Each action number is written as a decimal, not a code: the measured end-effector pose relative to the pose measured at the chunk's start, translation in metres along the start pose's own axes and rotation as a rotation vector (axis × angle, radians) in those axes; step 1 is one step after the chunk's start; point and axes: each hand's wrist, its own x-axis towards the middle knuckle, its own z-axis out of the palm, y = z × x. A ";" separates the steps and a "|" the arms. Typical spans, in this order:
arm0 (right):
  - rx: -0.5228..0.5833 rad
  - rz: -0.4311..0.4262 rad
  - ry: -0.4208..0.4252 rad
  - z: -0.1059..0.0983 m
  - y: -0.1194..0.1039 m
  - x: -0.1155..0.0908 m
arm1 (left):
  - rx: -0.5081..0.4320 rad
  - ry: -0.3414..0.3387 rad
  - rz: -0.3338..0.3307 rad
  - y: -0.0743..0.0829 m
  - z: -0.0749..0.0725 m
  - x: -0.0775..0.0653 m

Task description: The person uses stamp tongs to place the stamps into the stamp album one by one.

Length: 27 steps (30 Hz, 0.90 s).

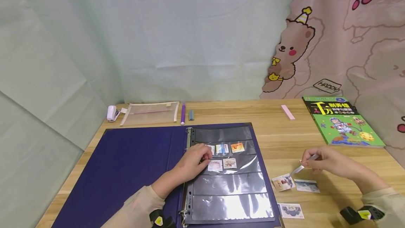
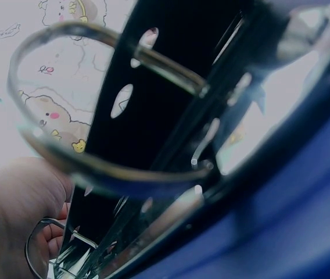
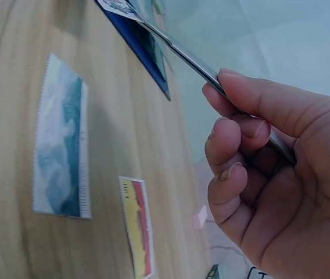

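My right hand point(image 1: 327, 163) grips metal tweezers point(image 3: 182, 53) between thumb and curled fingers. At the tweezers' tips is a stamp point(image 1: 282, 183) with a dark and reddish picture, overlapping the album's right edge in the head view. My left hand point(image 1: 192, 161) rests on the black pocket page point(image 1: 227, 184) of a blue stamp album point(image 1: 139, 171), fingers loosely curled beside the stamps and partly covering one. Several stamps sit in two rows of clear pockets, among them an orange one point(image 1: 237, 147). Metal rings point(image 2: 66, 35) loom close in the left wrist view.
On the wood right of the album lie a teal stamp point(image 1: 307, 185), a grey-blue stamp point(image 1: 291, 211) and a yellow-red stamp point(image 3: 136, 226). Behind are a stapler point(image 1: 112, 113), mesh pouch point(image 1: 148, 113), purple pen point(image 1: 183, 114), blue-grey block point(image 1: 191, 115), pink strip point(image 1: 288, 112) and green book point(image 1: 348, 129).
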 end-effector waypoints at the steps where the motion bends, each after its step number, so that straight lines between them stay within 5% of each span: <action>1: -0.004 -0.011 0.006 -0.001 -0.001 0.000 | 0.000 -0.002 0.000 0.000 0.000 0.000; 27: 0.026 -0.037 0.081 -0.008 -0.013 0.030 | 0.025 -0.024 0.015 0.000 -0.001 -0.002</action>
